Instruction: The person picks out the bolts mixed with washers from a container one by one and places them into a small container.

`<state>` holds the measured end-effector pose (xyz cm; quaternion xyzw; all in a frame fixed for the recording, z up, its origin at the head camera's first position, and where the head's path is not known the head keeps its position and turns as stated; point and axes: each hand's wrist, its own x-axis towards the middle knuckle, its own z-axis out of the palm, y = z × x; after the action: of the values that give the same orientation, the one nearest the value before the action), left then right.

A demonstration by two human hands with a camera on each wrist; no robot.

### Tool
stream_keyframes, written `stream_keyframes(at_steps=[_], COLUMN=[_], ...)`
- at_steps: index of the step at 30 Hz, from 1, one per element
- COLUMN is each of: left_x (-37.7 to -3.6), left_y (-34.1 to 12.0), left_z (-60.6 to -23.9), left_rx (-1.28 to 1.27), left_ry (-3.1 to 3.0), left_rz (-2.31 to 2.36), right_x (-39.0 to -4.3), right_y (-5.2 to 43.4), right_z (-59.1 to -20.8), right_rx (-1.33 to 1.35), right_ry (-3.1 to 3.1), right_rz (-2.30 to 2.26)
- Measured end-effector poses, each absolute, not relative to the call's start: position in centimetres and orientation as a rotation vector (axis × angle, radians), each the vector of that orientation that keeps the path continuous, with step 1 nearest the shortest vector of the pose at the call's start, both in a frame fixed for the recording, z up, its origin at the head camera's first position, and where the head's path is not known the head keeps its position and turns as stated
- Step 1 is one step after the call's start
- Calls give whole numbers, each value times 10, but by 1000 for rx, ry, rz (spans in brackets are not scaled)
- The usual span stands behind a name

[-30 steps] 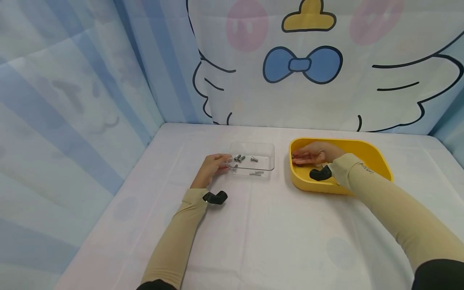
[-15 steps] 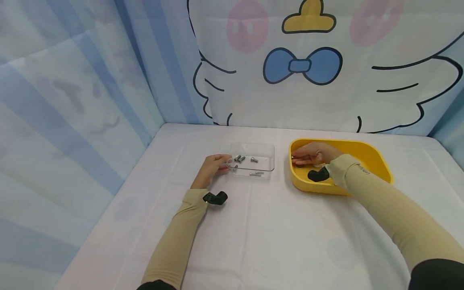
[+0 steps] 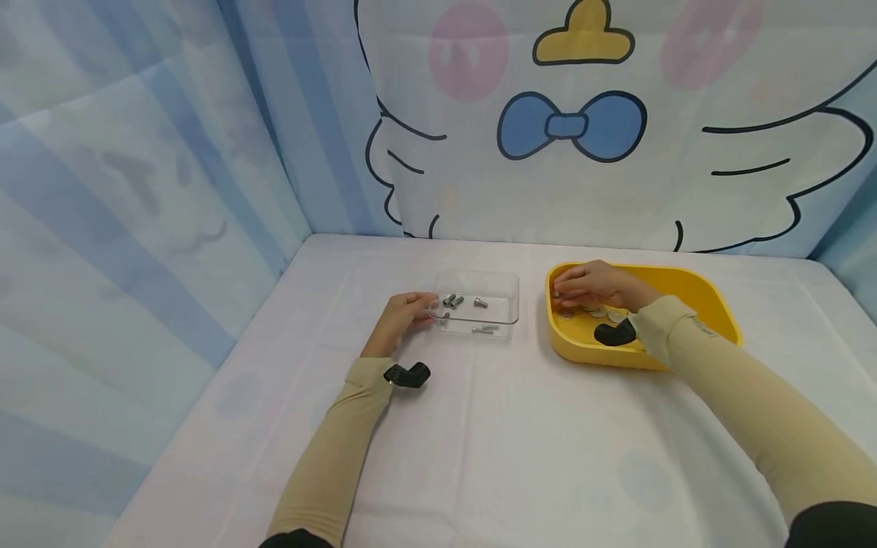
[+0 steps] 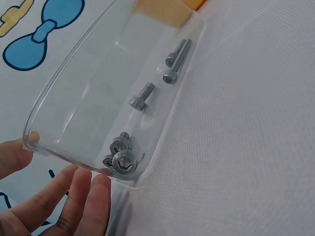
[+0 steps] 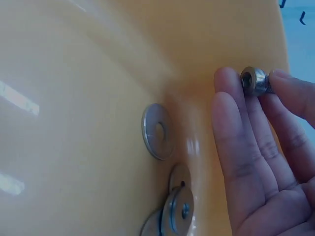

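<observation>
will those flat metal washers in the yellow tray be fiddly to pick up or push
Probably fiddly: the thin silver metal washers lie flat against the glossy yellow plastic tray, leaving little edge to catch. Pushed, they would likely slide rather than roll. Several overlap, so one may drag its neighbours along.

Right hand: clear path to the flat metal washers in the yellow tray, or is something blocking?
Probably yes. The right hand is already inside the yellow plastic tray, and the flat metal washers lie uncovered on the tray floor just beside its fingers. One catch: it is pinching a silver socket-head screw, so its fingertips are occupied.
</observation>
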<state>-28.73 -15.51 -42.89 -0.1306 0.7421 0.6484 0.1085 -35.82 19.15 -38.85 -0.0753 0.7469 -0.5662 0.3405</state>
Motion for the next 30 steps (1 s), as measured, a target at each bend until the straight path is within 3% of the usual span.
stream_keyframes(at_steps=[30], left_x=[-286], left_y=[-155], left_z=[-430], left_rx=[-366], left_ry=[2216], left_rz=[1890], right_x=[-328], right_y=[197], right_z=[-343], right_rx=[-342], right_ry=[2001], right_rz=[-1607])
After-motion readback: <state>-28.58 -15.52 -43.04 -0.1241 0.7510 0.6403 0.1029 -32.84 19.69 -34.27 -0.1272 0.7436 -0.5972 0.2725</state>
